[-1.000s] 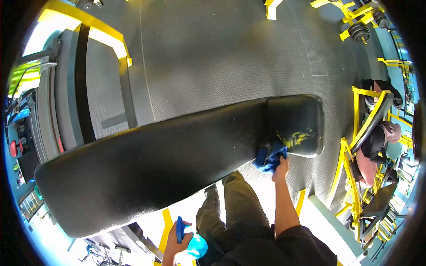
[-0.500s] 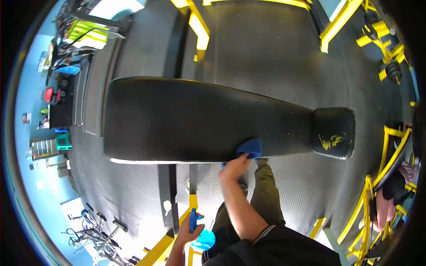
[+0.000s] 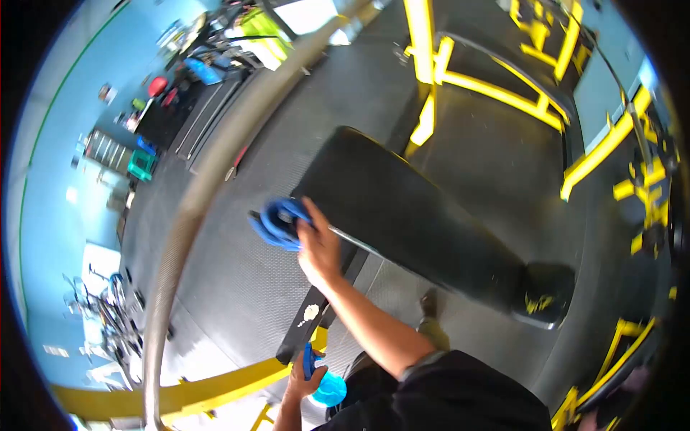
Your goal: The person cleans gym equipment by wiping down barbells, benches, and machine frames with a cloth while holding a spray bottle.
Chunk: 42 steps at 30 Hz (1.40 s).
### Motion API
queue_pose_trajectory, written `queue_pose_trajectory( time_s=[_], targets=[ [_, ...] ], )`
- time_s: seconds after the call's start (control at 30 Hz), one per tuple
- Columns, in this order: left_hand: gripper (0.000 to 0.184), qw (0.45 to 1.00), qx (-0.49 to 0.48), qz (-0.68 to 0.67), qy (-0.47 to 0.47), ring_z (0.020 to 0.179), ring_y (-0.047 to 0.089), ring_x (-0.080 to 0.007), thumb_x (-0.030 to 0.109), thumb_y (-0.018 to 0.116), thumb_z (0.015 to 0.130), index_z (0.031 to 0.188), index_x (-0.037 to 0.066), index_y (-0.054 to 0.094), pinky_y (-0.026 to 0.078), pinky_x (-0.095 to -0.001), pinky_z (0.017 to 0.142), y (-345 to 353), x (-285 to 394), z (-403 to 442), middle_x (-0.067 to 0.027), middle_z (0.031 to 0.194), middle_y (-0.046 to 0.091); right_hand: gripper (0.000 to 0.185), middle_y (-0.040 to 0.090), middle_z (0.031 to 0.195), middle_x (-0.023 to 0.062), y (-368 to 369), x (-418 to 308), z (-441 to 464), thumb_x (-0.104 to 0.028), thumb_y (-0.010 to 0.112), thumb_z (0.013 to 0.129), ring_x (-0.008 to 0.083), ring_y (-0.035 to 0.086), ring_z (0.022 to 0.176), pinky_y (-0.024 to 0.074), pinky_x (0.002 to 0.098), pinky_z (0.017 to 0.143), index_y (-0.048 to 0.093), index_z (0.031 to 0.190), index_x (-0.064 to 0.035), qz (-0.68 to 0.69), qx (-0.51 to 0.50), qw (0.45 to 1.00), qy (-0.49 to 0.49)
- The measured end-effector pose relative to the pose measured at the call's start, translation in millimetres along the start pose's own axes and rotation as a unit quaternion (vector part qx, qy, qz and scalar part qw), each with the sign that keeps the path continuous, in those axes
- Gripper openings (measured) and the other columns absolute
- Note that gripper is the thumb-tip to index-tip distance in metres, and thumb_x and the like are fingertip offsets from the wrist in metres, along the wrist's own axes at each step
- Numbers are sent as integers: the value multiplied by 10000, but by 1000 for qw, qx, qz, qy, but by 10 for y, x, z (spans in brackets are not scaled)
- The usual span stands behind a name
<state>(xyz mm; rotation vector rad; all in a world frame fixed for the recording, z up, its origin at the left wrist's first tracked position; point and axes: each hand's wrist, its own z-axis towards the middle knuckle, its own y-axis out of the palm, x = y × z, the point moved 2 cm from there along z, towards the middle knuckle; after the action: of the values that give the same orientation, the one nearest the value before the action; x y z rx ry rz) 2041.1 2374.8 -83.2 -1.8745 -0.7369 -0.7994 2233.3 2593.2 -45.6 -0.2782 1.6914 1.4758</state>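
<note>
A crumpled blue cloth (image 3: 274,224) is in my right hand (image 3: 320,248), stretched out to the near left corner of the black padded bench (image 3: 402,205). Motion blurs the cloth, and I cannot tell whether it touches the pad. Low in the view, my left hand (image 3: 302,381) grips a spray bottle (image 3: 329,390) with a blue trigger head and bright blue contents. The bench's narrow end has a smaller black pad (image 3: 548,291) with a yellow mark on it.
A long metal bar (image 3: 194,208) crosses the left side, close to the camera. A yellow frame beam (image 3: 215,391) runs along the bottom left. Yellow uprights (image 3: 420,43) stand beyond the bench. Treadmills (image 3: 215,108) line the far left, and more yellow equipment (image 3: 611,366) stands at right.
My right hand has carried the cloth leftward from the bench's near edge by the narrow end to its wide end. The view has turned left, bringing the metal bar in. The bottle stays in my left hand.
</note>
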Motion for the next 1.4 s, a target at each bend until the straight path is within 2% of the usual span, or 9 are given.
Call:
queue_pose_trajectory(
  time_s=[0.1, 0.27, 0.6, 0.83, 1.03, 1.17, 1.23, 1.33, 1.4],
  targets=[
    [402, 997, 56, -24, 38, 779, 586, -182, 176, 714, 730, 1081, 54, 561, 474, -322, 716, 101, 55, 18, -97, 943, 624, 398, 466, 1305, 289, -528, -651, -271, -120, 614, 838, 420, 516, 1159, 461, 452, 931, 603, 1236, -111, -511, -123, 785, -327],
    [400, 991, 112, -65, 35, 855, 641, -267, 205, 714, 739, 1073, 54, 554, 496, -370, 746, 345, 243, 125, -132, 936, 638, 440, 377, 1477, 115, -1393, -72, 235, -165, 581, 826, 302, 349, 1364, 452, 384, 944, 586, 1262, -224, -746, -397, 430, -318],
    [379, 945, 252, -189, -87, 846, 658, -293, 185, 711, 726, 1052, 48, 573, 508, -385, 761, 987, 236, -77, -149, 911, 646, 604, 437, 1377, 249, -21, 431, 1043, -286, 519, 920, 400, 428, 1271, 361, 526, 1022, 354, 1374, 76, -671, -403, 469, -408],
    [360, 888, 358, -226, -179, 834, 655, -303, 172, 693, 708, 1021, 45, 570, 510, -384, 770, 1231, 278, -627, -152, 911, 649, 345, 609, 1159, 190, 344, 510, 1988, -225, 555, 829, 325, 554, 1126, 418, 457, 961, 633, 1085, -7, -723, -389, 389, -418],
    [389, 857, 370, -274, -230, 910, 641, -307, 175, 703, 689, 1027, 42, 565, 499, -392, 814, 1571, 109, -844, -157, 960, 638, 328, 661, 1046, 182, 681, 292, 1276, -254, 565, 742, 352, 617, 1006, 458, 448, 908, 700, 954, -44, -732, -522, 265, -349],
    [394, 888, 341, -233, -204, 939, 631, -325, 171, 702, 695, 1039, 43, 559, 491, -402, 831, 1430, 46, -852, -160, 994, 625, 284, 692, 969, 159, 219, 482, 257, -262, 627, 712, 338, 659, 898, 517, 397, 813, 719, 896, -66, -722, -692, 10, -4],
    [392, 886, 348, -228, -204, 941, 628, -327, 168, 700, 697, 1040, 43, 559, 489, -404, 833, 1365, -18, -961, -160, 999, 622, 247, 705, 839, 143, -553, 620, -109, -266, 633, 713, 257, 678, 789, 531, 361, 730, 716, 796, -49, -566, -799, -5, 201],
    [387, 869, 405, -231, -169, 919, 629, -327, 166, 698, 698, 1038, 47, 558, 490, -404, 812, 1355, -84, -1220, -160, 969, 622, 241, 696, 784, 90, -1348, 401, -559, -240, 664, 763, 157, 624, 689, 484, 313, 682, 714, 849, -20, -567, -722, 161, 362],
    [392, 848, 409, -268, -205, 902, 630, -329, 177, 697, 689, 1035, 54, 559, 490, -403, 798, 1317, -107, -1468, -157, 953, 625, 203, 659, 705, 56, -1745, 386, -634, -190, 666, 759, 145, 598, 660, 468, 295, 649, 688, 777, 11, -591, -562, 407, 412]
  ],
)
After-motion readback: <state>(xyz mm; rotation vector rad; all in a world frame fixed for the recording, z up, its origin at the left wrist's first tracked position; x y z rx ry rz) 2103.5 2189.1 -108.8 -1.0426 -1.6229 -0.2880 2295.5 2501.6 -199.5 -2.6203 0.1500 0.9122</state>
